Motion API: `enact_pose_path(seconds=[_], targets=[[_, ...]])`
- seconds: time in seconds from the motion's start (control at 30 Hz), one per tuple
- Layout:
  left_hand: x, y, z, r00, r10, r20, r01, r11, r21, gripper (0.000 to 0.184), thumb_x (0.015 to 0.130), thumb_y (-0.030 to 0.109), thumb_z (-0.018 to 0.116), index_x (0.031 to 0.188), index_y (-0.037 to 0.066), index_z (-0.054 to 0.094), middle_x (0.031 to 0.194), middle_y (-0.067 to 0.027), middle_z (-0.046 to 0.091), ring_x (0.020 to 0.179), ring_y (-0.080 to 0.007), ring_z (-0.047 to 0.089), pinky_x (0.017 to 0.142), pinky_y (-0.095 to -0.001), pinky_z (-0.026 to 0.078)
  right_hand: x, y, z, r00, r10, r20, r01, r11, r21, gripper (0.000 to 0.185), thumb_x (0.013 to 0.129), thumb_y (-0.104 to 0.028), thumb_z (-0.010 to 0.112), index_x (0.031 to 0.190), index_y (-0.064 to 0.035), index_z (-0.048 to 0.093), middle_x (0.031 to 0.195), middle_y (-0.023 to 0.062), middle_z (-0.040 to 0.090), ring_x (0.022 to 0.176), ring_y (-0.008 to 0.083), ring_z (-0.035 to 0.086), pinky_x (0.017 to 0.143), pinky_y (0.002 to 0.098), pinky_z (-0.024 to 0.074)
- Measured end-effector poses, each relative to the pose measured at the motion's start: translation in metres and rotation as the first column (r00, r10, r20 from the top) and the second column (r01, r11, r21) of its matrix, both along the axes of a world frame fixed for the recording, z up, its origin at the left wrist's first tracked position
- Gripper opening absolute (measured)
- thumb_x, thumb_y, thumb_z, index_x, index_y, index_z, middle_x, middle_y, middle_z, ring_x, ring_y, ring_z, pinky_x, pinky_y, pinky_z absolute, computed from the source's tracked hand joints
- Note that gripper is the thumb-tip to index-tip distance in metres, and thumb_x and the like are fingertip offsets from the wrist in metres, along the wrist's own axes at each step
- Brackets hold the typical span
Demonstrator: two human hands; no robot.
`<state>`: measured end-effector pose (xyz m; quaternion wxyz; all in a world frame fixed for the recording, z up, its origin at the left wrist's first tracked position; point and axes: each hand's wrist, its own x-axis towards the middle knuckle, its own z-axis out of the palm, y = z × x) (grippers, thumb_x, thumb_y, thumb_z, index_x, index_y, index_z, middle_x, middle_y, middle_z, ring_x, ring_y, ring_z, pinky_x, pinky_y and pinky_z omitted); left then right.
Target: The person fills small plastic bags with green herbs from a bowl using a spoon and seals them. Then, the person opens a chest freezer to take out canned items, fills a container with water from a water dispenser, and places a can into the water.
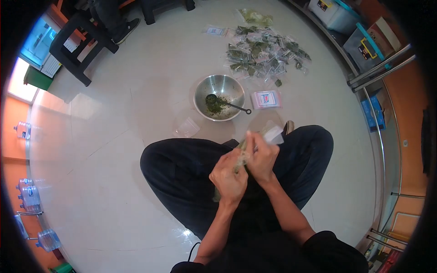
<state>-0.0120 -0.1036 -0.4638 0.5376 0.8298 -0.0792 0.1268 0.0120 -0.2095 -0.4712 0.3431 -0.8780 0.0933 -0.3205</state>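
Over my crossed legs, my left hand [229, 176] and my right hand [262, 158] meet, both closed on a clear plastic bag [243, 157] with greenish contents. A whitish piece of plastic [274, 135] shows beside my right fingers. In front of me a steel bowl [199, 98] holds chopped dark green herbs [215, 108], and a dark spoon [236, 108] rests in it with its handle over the right rim. To the bowl's right lies a pack of small labelled bags [266, 99]. One flat clear bag [186, 128] is on the floor at the left.
Beyond the bowl spreads a heap of small filled bags [264, 52], with a larger bag [256, 17] behind it. A dark stool [82, 50] and another person's shoe [126, 31] are at the upper left. Metal shelving with storage boxes [364, 48] stands right; water bottles [29, 195] line the left.
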Motion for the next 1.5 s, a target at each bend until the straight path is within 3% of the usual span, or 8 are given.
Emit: enact_pose_path(seconds=[0.13, 0.43, 0.67, 0.87, 0.97, 1.07, 1.27, 1.5], targets=[[-0.005, 0.002, -0.005, 1.000, 0.030, 0.003, -0.030, 0.996, -0.080, 0.025, 0.077, -0.005, 0.065, 0.101, -0.003, 0.072, 0.097, -0.0192, 0.073, 0.092, -0.0329, 0.072, 0.082, -0.0377, 0.056, 0.002, -0.003, 0.003, 0.999, 0.031, 0.022, -0.034, 0.987, 0.159, 0.015, 0.093, -0.013, 0.068, 0.086, -0.0002, 0.067, 0.058, 0.0129, 0.058, 0.047, 0.0273, 0.060, 0.047, 0.0348, 0.0428], [0.007, 0.022, -0.007, 0.960, -0.125, -0.251, 0.038, 0.945, -0.326, 0.024, 0.091, 0.002, 0.069, 0.114, -0.006, 0.070, 0.110, -0.0132, 0.073, 0.098, -0.0147, 0.067, 0.092, -0.0280, 0.050, -0.004, -0.040, 0.031, 0.856, 0.485, -0.179, -0.312, 0.761, 0.568, 0.020, 0.092, -0.017, 0.071, 0.106, -0.0020, 0.072, 0.078, 0.0116, 0.072, 0.057, 0.0170, 0.064, 0.056, 0.0285, 0.0484], [0.007, 0.035, 0.010, 0.939, -0.300, -0.168, 0.203, 0.877, -0.435, 0.038, 0.082, 0.005, 0.079, 0.116, -0.004, 0.066, 0.123, -0.0186, 0.068, 0.113, -0.0245, 0.066, 0.100, -0.0352, 0.049, -0.010, -0.069, 0.075, 0.752, 0.559, -0.350, -0.519, 0.829, 0.210, 0.030, 0.089, -0.012, 0.070, 0.118, -0.0163, 0.070, 0.104, 0.0117, 0.069, 0.095, 0.0290, 0.062, 0.090, 0.0380, 0.0457], [0.012, 0.046, 0.007, 0.868, -0.491, -0.077, 0.334, 0.690, -0.642, 0.035, 0.091, 0.023, 0.076, 0.110, -0.003, 0.060, 0.120, -0.0154, 0.068, 0.111, -0.0203, 0.064, 0.098, -0.0328, 0.048, -0.007, -0.076, 0.078, 0.733, 0.601, -0.318, -0.667, 0.727, -0.164, 0.027, 0.088, -0.002, 0.062, 0.109, -0.0153, 0.073, 0.106, 0.0109, 0.060, 0.102, 0.0288, 0.059, 0.088, 0.0398, 0.0451], [0.019, 0.048, 0.031, 0.799, -0.417, -0.434, 0.102, 0.805, -0.585, 0.028, 0.094, 0.023, 0.072, 0.104, -0.001, 0.060, 0.113, -0.0115, 0.070, 0.103, -0.0170, 0.065, 0.093, -0.0325, 0.050, -0.005, -0.074, 0.080, 0.729, 0.606, -0.318, -0.681, 0.688, -0.249, 0.034, 0.085, 0.004, 0.063, 0.108, -0.0188, 0.073, 0.098, 0.0131, 0.052, 0.089, 0.0319, 0.054, 0.079, 0.0407, 0.0431], [0.029, 0.047, 0.044, 0.763, -0.393, -0.513, 0.216, 0.903, -0.371, 0.025, 0.093, 0.017, 0.072, 0.110, 0.001, 0.063, 0.104, -0.0078, 0.072, 0.095, -0.0148, 0.066, 0.086, -0.0333, 0.052, -0.007, -0.070, 0.087, 0.717, 0.551, -0.427, -0.681, 0.684, -0.261, 0.023, 0.088, -0.004, 0.062, 0.103, -0.0146, 0.075, 0.110, 0.0128, 0.056, 0.108, 0.0267, 0.056, 0.095, 0.0424, 0.0390], [0.038, 0.044, 0.051, 0.766, -0.415, -0.491, 0.354, 0.910, -0.218, 0.021, 0.090, 0.008, 0.074, 0.108, -0.001, 0.072, 0.097, -0.0050, 0.070, 0.091, -0.0118, 0.064, 0.079, -0.0263, 0.051, -0.007, -0.076, 0.102, 0.611, 0.621, -0.491, -0.762, 0.629, -0.154, 0.018, 0.086, -0.012, 0.067, 0.102, -0.0156, 0.076, 0.115, 0.0139, 0.054, 0.115, 0.0284, 0.051, 0.099, 0.0463, 0.0358], [0.038, 0.036, 0.054, 0.841, -0.364, -0.401, 0.355, 0.930, -0.100, 0.014, 0.087, 0.005, 0.072, 0.098, -0.004, 0.071, 0.090, -0.0143, 0.070, 0.079, -0.0234, 0.068, 0.072, -0.0322, 0.052, -0.002, -0.076, 0.101, 0.566, 0.674, -0.475, -0.815, 0.544, -0.199, 0.015, 0.085, -0.020, 0.070, 0.097, -0.0123, 0.074, 0.123, 0.0175, 0.053, 0.124, 0.0329, 0.046, 0.107, 0.0481, 0.0330]])
